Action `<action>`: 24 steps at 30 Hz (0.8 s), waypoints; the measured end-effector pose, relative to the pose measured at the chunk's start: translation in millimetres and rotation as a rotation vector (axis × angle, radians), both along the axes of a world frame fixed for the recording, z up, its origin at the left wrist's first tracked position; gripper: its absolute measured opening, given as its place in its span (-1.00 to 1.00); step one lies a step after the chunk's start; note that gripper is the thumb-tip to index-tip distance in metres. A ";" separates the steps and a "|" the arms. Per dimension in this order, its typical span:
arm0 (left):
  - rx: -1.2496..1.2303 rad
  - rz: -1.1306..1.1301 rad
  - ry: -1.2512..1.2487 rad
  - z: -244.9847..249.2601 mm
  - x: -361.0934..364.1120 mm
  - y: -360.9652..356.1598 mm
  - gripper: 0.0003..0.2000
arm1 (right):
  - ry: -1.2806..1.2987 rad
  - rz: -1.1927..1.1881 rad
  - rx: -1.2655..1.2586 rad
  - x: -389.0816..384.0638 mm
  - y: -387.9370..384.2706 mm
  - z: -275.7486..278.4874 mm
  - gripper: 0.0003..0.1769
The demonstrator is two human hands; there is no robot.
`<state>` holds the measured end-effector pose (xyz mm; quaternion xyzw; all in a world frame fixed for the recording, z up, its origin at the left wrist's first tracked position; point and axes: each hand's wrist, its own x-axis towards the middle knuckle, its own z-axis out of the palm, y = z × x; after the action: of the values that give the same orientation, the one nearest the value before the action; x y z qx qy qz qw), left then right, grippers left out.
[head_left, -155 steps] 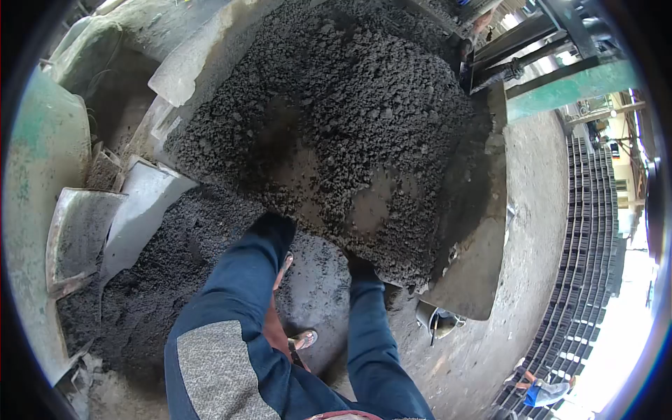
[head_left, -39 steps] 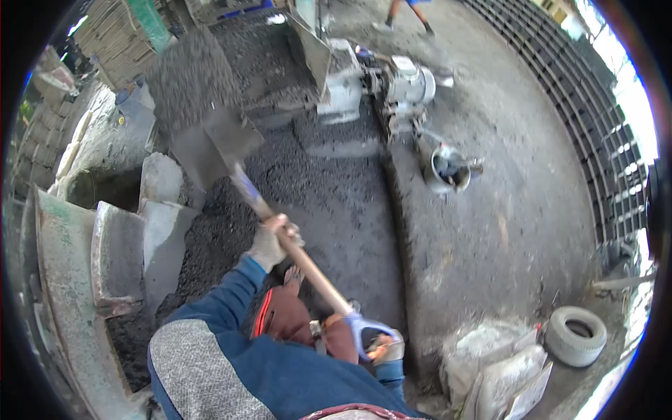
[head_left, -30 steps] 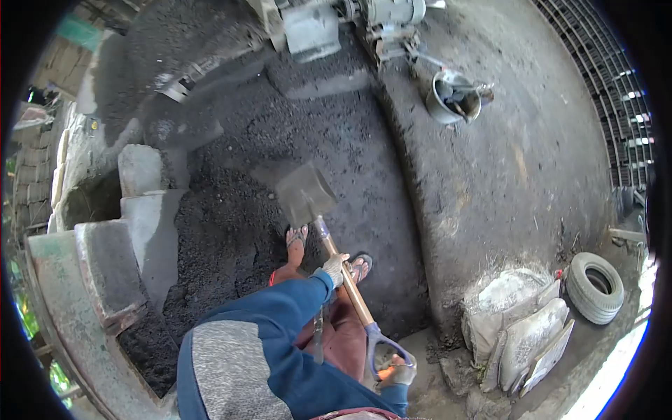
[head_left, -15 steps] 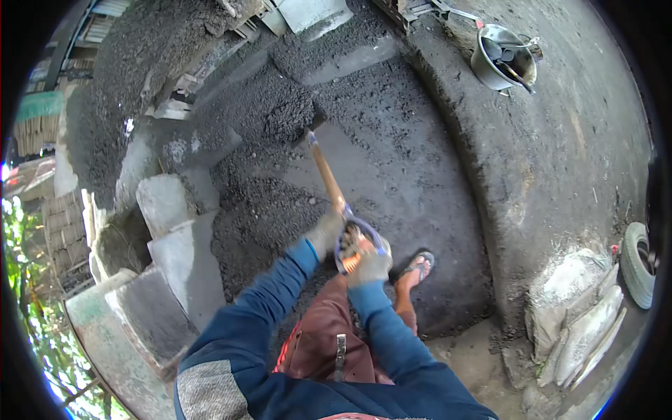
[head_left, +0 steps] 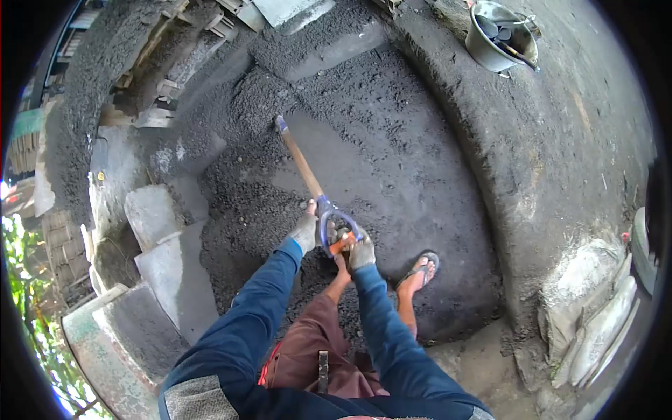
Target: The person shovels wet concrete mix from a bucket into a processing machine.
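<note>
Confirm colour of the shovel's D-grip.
Bluish-purple D-grip with an orange crossbar, on the shovel's wooden shaft. Head view shows it best.

Free room: bare floor patch (head_left: 364, 175) mid-frame, right of the shovel (head_left: 301, 163), open down to the lower centre. Left side blocked: gravel heap (head_left: 241, 210) banked against concrete slabs (head_left: 175, 273). Top and right closed by the raised curved kerb (head_left: 476, 161); bucket (head_left: 498, 38) stands beyond it, upper right. Sacks (head_left: 588, 308) crowd the lower right. Sandalled foot (head_left: 418, 269) sits on the floor just right of centre.
</note>
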<state>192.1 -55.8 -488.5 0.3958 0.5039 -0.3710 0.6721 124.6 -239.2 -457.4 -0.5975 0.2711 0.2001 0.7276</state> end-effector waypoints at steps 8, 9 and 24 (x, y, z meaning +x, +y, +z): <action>-0.004 0.337 -0.039 -21.8 20.2 -67.4 -0.58 | 0.264 -0.658 0.406 -110.2 -80.0 164.5 -0.63; 0.014 0.298 -0.044 -20.2 5.9 -83.5 -0.62 | 0.286 -0.715 0.145 -125.1 -87.0 174.3 -0.69; -0.116 0.277 0.299 154.1 -221.7 -294.4 -0.85 | 0.719 -0.208 -0.748 -385.3 -338.3 294.5 -0.86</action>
<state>-29.6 -350.2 -334.4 0.2241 0.6253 -0.3582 0.6561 -260.7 -577.5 -162.9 -0.6798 0.6145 0.2086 0.3418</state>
